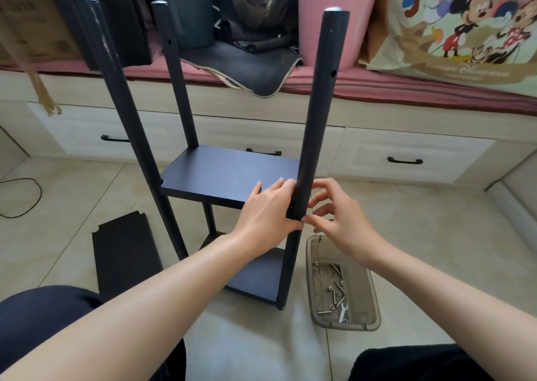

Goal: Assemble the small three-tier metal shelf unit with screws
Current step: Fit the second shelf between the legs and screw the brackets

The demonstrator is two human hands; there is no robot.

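Loose dark flat shelf panel (125, 252): lies on the pale tiled floor (436, 220), left of the unit. Partly built dark metal shelf unit (229, 177): stands on the floor at centre, two rectangular tiers fitted between round upright posts with drilled holes. Left hand (267, 212): grips the near right post (316, 124) at the upper tier's corner. Right hand (334, 217): fingertips pinch at the same post; whatever they hold is too small to tell. Translucent grey plastic tray (374, 302): on floor at right, holding silver screws, nuts, small wrench (343, 313).

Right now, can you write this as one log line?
step: fixing middle shelf to front right pole | left hand: grips pole | right hand: pinches at joint
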